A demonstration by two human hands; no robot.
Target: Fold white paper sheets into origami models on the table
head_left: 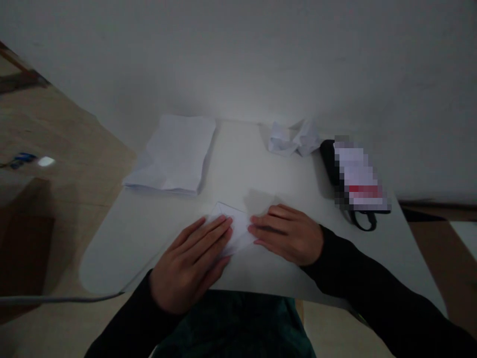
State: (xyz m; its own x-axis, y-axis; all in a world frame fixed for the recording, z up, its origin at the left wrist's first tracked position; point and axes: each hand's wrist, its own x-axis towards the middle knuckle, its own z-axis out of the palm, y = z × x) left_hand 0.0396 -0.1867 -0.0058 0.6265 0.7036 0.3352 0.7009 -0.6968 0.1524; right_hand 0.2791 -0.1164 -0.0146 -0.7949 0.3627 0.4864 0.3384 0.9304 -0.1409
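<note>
A small folded sheet of white paper point(240, 233) lies on the table near its front edge. My left hand point(194, 261) rests flat across the paper's left part, its fingers stretched out and pressing down. At the right corner of the paper, my right hand point(288, 233) pinches the edge between thumb and fingers. The palms and the paper's left side are hidden under my hands.
A stack of white paper sheets point(177, 154) sits at the back left of the white table point(238, 174). Folded paper pieces point(294, 139) stand at the back by the wall. A black case point(329, 161) with a strap and a blurred-out top lies at right. A cable point(74, 300) runs at left.
</note>
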